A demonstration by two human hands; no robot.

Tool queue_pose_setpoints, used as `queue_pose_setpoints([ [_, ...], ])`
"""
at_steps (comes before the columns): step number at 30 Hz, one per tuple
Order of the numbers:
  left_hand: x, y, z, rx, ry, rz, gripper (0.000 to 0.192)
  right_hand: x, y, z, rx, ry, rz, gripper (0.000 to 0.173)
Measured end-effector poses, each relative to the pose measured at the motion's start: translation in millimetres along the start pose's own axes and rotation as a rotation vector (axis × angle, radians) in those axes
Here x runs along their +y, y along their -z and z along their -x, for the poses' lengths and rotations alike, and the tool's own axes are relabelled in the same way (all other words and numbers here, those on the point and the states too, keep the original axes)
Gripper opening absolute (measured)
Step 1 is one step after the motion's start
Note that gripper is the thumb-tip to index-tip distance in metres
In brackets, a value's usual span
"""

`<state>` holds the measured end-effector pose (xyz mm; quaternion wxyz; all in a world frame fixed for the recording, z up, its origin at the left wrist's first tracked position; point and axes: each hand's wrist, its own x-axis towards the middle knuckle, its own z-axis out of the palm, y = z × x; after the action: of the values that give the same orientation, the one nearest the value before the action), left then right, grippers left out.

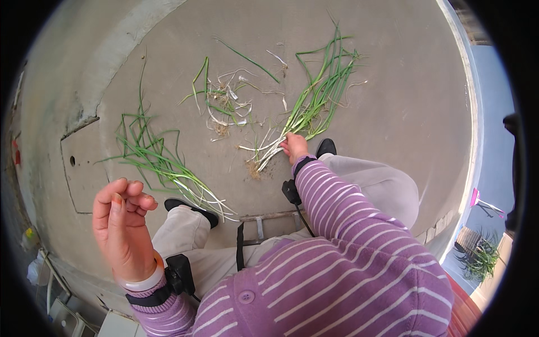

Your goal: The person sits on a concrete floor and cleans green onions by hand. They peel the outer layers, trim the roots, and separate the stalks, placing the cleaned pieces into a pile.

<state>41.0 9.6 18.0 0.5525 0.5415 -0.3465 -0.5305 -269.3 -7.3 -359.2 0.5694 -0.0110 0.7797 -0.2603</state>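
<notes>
My right hand [296, 147] is down at the white stalks of a bunch of unpeeled spring onions [313, 103], its fingers curled on a stalk. Brown roots [254, 169] spread from the bunch's near end, with crumbs of soil around them. Raised at the lower left, my left hand [126, 227] has loosely bent fingers and holds nothing. Beyond it lies a second bunch of spring onions [158, 158], whose white ends reach past my left shoe [193, 212].
Between the bunches, a pile of root ends and peeled skins [225, 101] litters the concrete floor [400, 84]. A single green leaf [248, 59] lies beyond. At left is a floor cover with a hole [82, 168]. A potted plant [480, 257] stands at far right.
</notes>
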Motion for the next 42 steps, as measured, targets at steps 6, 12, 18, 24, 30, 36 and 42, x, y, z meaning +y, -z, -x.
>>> queue_pose_setpoints([
  [6, 2.2, 0.3, 8.3, -0.056, -0.007, 0.044, 0.021, -42.5, -4.9, 73.0, -0.288, 0.215, -0.256, 0.011],
  [12, -5.5, -11.3, 15.7, -0.184, 0.055, -0.048, 0.02, -86.0, 7.8, 182.7, -0.646, 0.259, -0.423, 0.013],
  [18, -13.9, -20.6, 20.6, -0.31, 0.117, -0.159, 0.023, -101.3, 34.9, 297.4, -0.885, 0.497, -0.276, 0.015],
  [24, -15.1, -29.9, 27.9, -0.51, 0.181, -0.066, 0.033, -103.9, 36.7, 358.4, -1.035, 0.827, 0.194, 0.022],
  [30, -15.5, -31.0, 28.8, -0.571, 0.127, 0.139, 0.035, -108.0, 25.6, 361.7, -1.17, 0.787, 0.386, 0.025],
  [36, -15.0, -31.0, 19.0, -0.431, 0.156, 0.034, 0.034, -122.2, 10.8, 343.3, -0.887, 0.705, 0.352, 0.024],
  [42, -11.0, -37.8, 21.6, -0.557, 0.257, -0.102, 0.033, -142.9, 4.6, 332.7, -0.705, 1.403, 0.477, 0.031],
])
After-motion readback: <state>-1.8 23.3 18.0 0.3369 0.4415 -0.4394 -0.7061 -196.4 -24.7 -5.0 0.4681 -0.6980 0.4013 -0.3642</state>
